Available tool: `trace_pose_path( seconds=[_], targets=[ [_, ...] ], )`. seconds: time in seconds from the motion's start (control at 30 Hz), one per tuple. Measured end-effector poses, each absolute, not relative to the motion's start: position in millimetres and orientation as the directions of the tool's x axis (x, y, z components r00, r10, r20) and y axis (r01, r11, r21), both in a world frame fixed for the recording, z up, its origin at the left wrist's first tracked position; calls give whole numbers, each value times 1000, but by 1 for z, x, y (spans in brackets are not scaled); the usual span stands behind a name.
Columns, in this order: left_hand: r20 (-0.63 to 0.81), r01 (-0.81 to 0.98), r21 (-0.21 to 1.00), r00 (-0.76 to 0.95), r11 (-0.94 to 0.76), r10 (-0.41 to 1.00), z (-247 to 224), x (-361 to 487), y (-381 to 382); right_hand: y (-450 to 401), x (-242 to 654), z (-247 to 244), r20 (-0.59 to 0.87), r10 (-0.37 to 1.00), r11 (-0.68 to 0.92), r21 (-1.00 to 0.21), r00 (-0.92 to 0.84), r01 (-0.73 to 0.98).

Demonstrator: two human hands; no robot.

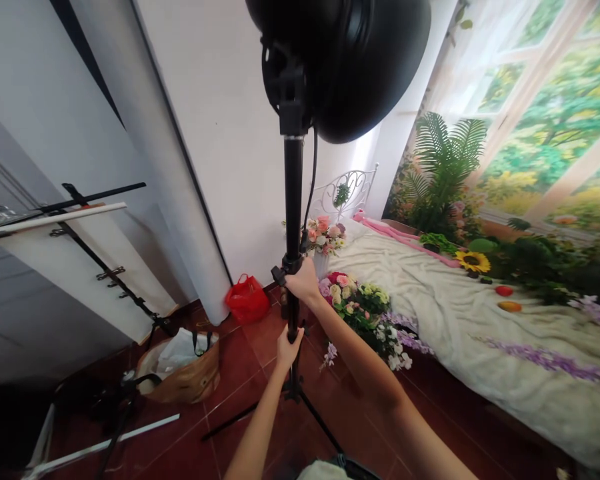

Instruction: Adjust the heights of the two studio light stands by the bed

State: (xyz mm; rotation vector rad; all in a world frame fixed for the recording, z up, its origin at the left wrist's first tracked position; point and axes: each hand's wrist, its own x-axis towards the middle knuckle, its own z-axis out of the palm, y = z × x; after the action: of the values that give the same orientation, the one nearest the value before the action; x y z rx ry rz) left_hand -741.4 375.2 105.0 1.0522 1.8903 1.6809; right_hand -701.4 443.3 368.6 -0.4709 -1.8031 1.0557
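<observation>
A black light stand [293,193] rises upright in front of me, its tripod legs spread on the floor. On its top sits a large black studio lamp [375,73], and a cable [311,180] hangs down from it beside the pole. My right hand [304,281] is closed around the pole at the collar with a clamp knob [280,275]. Lower down, my left hand [289,347] grips the same pole with its fingers wrapped round it. The fingers of both hands are partly hidden by the pole.
To the right stands a bed with a cream blanket [430,293], a sunflower [473,261] and other flowers. Bouquets [360,307] are beside the stand. Leftward are a red bag [247,299], a basket [195,380], a white board [80,267] and a white bar [105,443] on the floor.
</observation>
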Motion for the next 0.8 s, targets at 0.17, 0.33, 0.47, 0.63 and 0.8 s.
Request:
trace_pose_path(
  seconds=[0.17,0.33,0.47,0.63,0.8],
  targets=[
    [69,72,997,-753,-22,654,103,-738,390,435,-702,330,473,745,487,-868,-471,-101],
    [89,89,996,-784,-31,614,90,-740,401,434,-704,319,461,741,482,-872,-488,-91],
    [110,139,990,-787,0,607,84,-742,403,443,-700,318,477,685,528,-846,-550,-75],
    [116,156,988,-805,18,582,82,-739,405,469,-661,283,342,415,529,-845,-843,-83],
    [123,160,987,-810,14,573,78,-739,406,476,-624,193,136,437,455,-886,-889,89]
  ],
)
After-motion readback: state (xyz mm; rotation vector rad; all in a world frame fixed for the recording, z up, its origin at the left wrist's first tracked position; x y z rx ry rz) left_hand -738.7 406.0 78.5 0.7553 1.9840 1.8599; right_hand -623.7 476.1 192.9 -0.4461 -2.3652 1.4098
